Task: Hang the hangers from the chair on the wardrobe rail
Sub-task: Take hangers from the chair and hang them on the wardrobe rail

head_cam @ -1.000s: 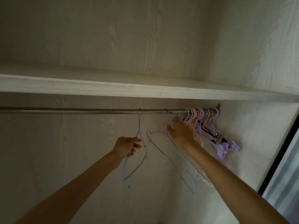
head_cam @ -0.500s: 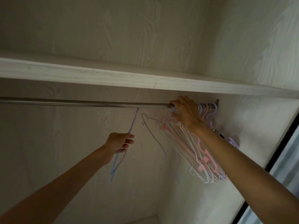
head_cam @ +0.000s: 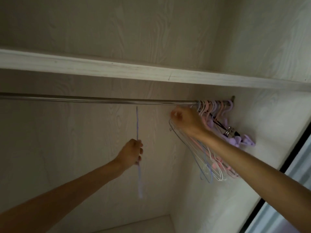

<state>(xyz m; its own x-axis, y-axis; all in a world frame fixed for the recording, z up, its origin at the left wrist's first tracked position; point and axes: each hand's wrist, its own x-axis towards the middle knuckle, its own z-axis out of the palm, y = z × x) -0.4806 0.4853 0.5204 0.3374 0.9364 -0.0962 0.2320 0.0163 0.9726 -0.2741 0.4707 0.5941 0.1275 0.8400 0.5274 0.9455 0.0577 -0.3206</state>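
Two bare hands reach up into a wardrobe. The left hand (head_cam: 130, 153) has its fingers curled round a thin blue hanger (head_cam: 139, 175), seen nearly edge-on as a blurred vertical line; its top end stops just below the rail (head_cam: 101, 100) without touching it, and the hook shape cannot be made out. The right hand (head_cam: 186, 121), at about 2 o'clock from the left, sits just under the rail with fingers curled on the tops of a bunch of thin wire hangers (head_cam: 206, 167) in blue, white and pink. These fan down toward 5 o'clock beneath the forearm, which covers part of them. The fingertips are blurred, so the exact grip and whether any of these hooks sit on the rail cannot be told.

At the rail's far right end, a row of pink and lilac plastic hangers (head_cam: 212, 107) hang by their hooks, packed close. Behind the right wrist their lower parts are mostly hidden; a metal clip (head_cam: 228, 131) and lilac pieces show at 3 o'clock of the hand.

A pale wood-grain shelf (head_cam: 117, 69) runs just above the rail. The wardrobe walls carry the same pale grain, dimly lit. A dark door frame (head_cam: 284, 167) crosses the right edge, cut off by the picture.
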